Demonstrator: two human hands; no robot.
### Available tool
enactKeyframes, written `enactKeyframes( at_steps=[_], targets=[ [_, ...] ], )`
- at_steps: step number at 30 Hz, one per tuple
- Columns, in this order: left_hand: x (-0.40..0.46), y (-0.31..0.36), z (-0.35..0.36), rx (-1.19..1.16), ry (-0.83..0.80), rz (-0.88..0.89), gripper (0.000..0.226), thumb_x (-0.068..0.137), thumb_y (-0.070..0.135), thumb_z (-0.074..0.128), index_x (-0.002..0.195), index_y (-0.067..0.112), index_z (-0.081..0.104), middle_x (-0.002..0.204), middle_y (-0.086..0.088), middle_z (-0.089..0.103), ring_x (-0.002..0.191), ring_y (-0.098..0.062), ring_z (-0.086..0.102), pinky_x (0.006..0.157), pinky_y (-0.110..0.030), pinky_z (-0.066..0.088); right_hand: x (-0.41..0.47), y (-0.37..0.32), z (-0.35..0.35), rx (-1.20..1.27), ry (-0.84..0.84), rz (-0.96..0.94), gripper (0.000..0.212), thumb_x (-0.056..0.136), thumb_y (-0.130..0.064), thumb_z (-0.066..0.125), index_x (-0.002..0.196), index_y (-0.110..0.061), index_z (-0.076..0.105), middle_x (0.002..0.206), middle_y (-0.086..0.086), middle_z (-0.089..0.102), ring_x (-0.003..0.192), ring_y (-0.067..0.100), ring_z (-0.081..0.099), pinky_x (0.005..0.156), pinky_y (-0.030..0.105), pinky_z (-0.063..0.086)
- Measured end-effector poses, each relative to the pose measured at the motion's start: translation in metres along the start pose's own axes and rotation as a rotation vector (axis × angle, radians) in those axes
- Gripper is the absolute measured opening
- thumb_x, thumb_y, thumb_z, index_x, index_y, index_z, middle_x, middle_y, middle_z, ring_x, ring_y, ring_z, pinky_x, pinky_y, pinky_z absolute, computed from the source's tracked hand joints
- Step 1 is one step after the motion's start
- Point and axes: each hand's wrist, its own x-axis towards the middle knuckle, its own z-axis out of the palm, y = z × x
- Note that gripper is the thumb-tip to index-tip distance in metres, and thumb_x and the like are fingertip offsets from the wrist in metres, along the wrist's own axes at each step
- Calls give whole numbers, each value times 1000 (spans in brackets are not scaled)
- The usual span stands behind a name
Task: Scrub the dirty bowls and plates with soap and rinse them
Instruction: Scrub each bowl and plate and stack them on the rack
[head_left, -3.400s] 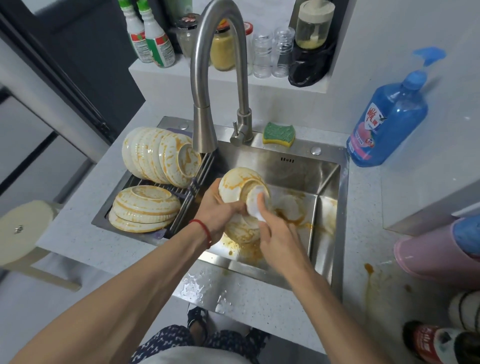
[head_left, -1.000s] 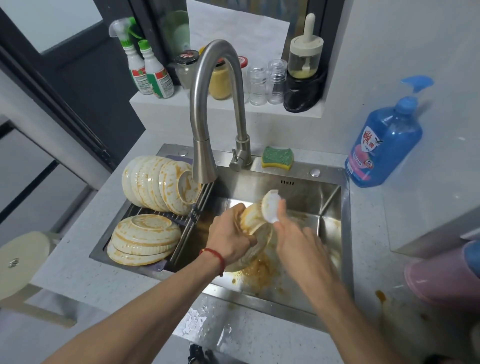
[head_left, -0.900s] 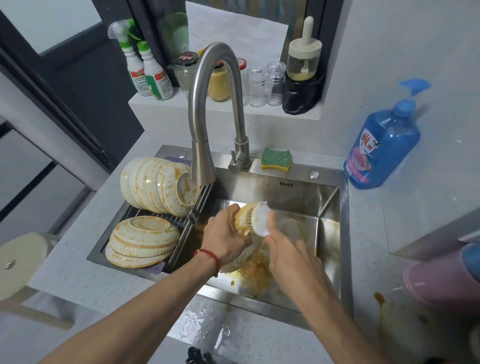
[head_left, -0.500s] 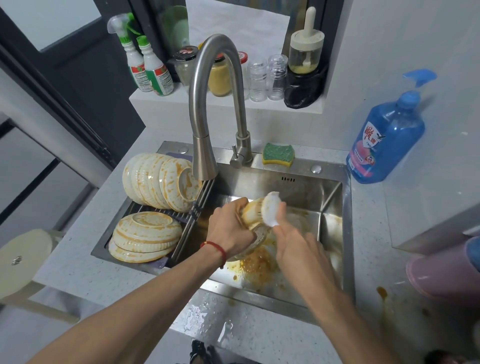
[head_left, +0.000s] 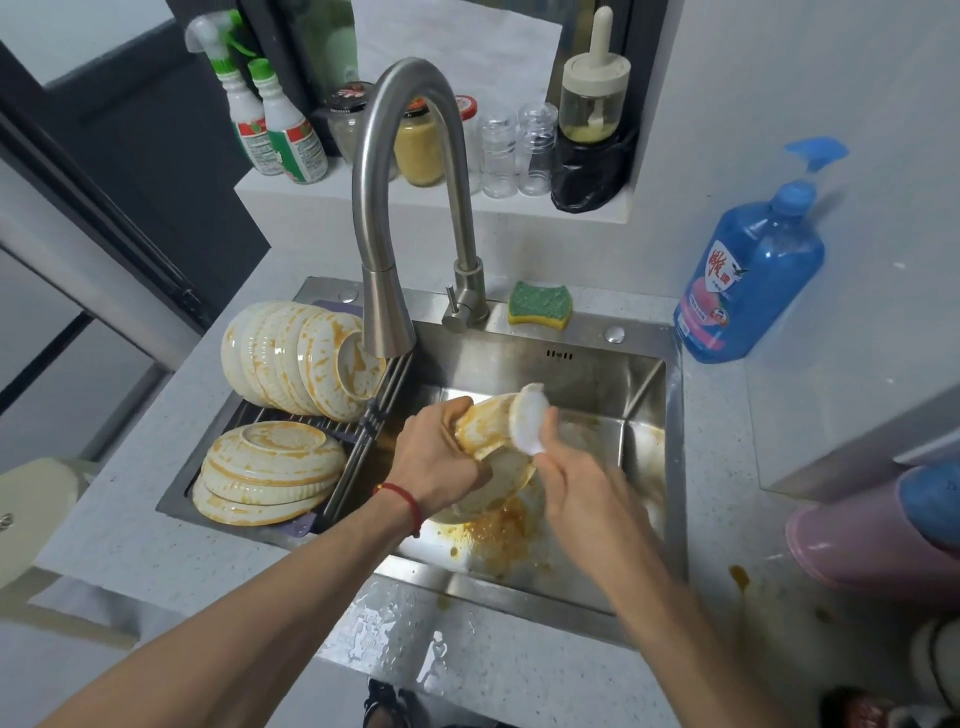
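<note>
Over the sink (head_left: 644, 395), the left hand (head_left: 436, 457) grips a stained bowl (head_left: 485, 423) while the right hand (head_left: 576, 478) pinches a white scrubber (head_left: 527, 418) against it — both dirty stacks (head_left: 270, 467) beside the sink wait, nothing rinsed yet.

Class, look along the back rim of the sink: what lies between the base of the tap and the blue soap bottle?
In the head view, a green and yellow sponge lies between the tap and the blue soap bottle, with a round metal button further right.
</note>
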Motion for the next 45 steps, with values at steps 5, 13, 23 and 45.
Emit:
enactKeyframes(
  at_steps=[5, 13, 23, 45],
  targets=[
    [1, -8, 0, -42, -6, -67, 37, 49, 6, 82, 84, 18, 75, 83, 0, 76, 87, -21, 72, 76, -49, 64, 21, 18, -3, 67, 10, 145, 49, 110, -38, 36, 158, -42, 30, 103, 2, 59, 88, 22, 53, 75, 40, 45],
    [3, -22, -5, 39, -41, -7, 33, 46, 15, 78, 78, 17, 71, 78, -2, 73, 85, -24, 71, 73, -48, 62, 25, 14, 0, 107, -40, 151, 48, 110, -40, 36, 158, -40, 31, 90, -8, 56, 78, 12, 57, 61, 35, 43],
    [4, -33, -8, -113, -58, -56, 36, 48, 6, 79, 82, 15, 74, 86, -2, 76, 92, -20, 72, 77, -41, 65, 27, 11, 5, 113, -94, 78, 49, 110, -40, 36, 158, -40, 28, 104, -2, 59, 81, 14, 57, 65, 35, 44],
    [0, -58, -29, -638, 29, -282, 55, 52, -20, 70, 98, 8, 74, 90, -13, 77, 87, -27, 72, 66, -40, 62, 29, 22, 34, 89, -79, 160, 46, 110, -39, 34, 155, -30, 42, 118, 5, 65, 99, 18, 57, 80, 34, 45]
  ],
)
